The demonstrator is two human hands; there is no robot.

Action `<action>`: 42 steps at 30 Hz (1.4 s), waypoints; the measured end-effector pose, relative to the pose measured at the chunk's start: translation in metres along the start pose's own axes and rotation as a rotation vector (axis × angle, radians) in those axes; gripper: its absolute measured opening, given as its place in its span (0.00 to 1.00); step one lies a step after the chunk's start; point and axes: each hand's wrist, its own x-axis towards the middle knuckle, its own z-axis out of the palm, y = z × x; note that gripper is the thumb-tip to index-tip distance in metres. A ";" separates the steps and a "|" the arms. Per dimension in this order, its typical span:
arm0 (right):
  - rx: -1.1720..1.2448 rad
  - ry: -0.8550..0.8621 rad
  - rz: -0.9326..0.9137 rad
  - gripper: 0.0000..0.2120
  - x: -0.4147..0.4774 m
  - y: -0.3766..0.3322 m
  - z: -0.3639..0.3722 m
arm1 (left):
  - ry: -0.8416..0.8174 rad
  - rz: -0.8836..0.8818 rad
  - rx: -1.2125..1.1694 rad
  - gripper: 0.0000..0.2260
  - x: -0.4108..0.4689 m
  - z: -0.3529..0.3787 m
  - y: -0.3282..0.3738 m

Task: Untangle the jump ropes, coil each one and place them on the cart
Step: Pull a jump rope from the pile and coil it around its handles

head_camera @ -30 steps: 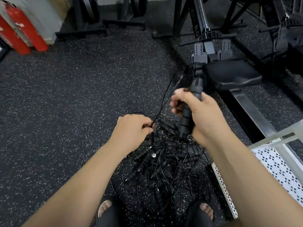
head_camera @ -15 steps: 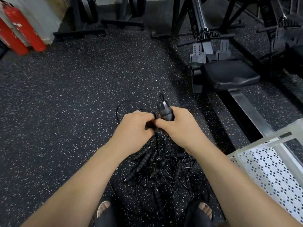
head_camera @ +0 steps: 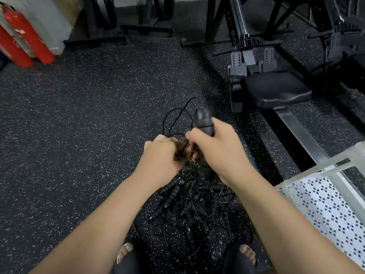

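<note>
The ropes (head_camera: 193, 204) lay in a black snarl of thin cords and ribbed grips on the floor (head_camera: 88, 119), just ahead of the person's feet (head_camera: 246, 253). Above the pile the right hand (head_camera: 217, 149) clenched one handle (head_camera: 203, 121) upright. The left hand (head_camera: 162, 153) pinched its cord (head_camera: 173, 119), which looped forward. The white cart (head_camera: 325, 196) stood close on the right, with a rower (head_camera: 274, 89) beyond it. Open floor lay to the left.

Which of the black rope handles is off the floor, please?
The handle gripped in the right hand, its top sticking up; the others lie in the tangle on the floor.
</note>
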 end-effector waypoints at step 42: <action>-0.124 -0.105 0.007 0.07 0.009 0.033 0.013 | 0.209 -0.189 -1.125 0.11 0.007 -0.033 -0.008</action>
